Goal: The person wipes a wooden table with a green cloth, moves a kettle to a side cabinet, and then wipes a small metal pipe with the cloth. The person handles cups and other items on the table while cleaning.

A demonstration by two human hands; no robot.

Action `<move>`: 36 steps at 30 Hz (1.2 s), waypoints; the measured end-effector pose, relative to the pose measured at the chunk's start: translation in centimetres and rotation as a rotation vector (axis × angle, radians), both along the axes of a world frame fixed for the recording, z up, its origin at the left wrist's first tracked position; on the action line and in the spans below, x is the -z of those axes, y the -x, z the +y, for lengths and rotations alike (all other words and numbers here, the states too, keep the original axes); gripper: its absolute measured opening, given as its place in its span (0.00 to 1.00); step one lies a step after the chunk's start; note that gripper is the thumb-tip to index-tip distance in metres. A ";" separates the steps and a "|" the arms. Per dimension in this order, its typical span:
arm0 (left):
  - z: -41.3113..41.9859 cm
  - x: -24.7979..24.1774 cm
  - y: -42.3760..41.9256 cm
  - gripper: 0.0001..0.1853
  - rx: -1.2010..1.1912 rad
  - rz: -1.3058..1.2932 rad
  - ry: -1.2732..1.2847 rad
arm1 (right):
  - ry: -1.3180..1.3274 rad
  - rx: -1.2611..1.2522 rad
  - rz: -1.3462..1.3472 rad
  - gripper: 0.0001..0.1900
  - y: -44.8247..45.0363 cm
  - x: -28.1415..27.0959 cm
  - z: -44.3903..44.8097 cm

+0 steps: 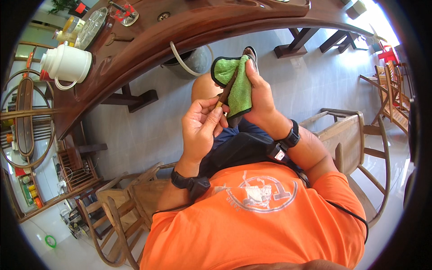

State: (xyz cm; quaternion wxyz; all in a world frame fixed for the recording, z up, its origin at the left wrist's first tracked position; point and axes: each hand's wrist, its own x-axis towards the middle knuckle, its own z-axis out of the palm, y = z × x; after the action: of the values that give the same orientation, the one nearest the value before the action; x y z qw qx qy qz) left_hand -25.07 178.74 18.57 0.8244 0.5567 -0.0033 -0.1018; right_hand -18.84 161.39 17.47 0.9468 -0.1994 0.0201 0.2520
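Observation:
My left hand (pixel 204 125) pinches a slim dark brown stick-like tool (pixel 230 86) between thumb and fingers, at a yellowish band near its lower end. The tool slants up and away from me. A green towelling cloth (pixel 241 91) with black edging lies folded against it. My right hand (pixel 261 94) grips this cloth from the right side, thumb on top and the other fingers mostly hidden behind. Both hands are raised above my lap, apart from the table. The tool's upper end is partly covered by the cloth.
Ahead curves the edge of a polished wooden table (pixel 141 50). On it stand a white lidded jug (pixel 69 64), a tray of glasses (pixel 92 28) and a red-patterned glass (pixel 125 15). Below is a bucket (pixel 192 62). Wooden chairs stand at left (pixel 131 199) and right (pixel 344 141).

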 end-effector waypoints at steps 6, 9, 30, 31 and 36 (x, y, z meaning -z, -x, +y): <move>0.4 -0.3 -0.4 0.12 -0.004 0.050 0.258 | 0.046 0.220 0.122 0.27 -0.8 -0.1 0.2; 0.8 -0.8 -0.6 0.12 0.001 0.071 0.262 | 0.225 0.340 0.054 0.26 -1.2 -0.7 0.0; -0.8 -1.3 -0.1 0.08 -0.178 0.046 -0.046 | 0.382 0.259 -0.237 0.14 0.3 -0.2 0.4; -0.9 -1.2 -0.1 0.08 -0.188 0.026 -0.070 | 0.388 0.260 -0.229 0.13 0.3 -0.2 0.4; -1.4 0.0 0.0 0.09 -0.328 -0.208 -0.349 | 0.499 0.282 -0.207 0.13 0.4 -0.1 1.0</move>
State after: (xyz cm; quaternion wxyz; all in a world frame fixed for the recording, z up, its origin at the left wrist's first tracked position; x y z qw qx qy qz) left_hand -25.06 177.31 18.58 0.7168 0.6910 0.0195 0.0919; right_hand -19.23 162.39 17.61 0.8912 -0.4457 0.0120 0.0837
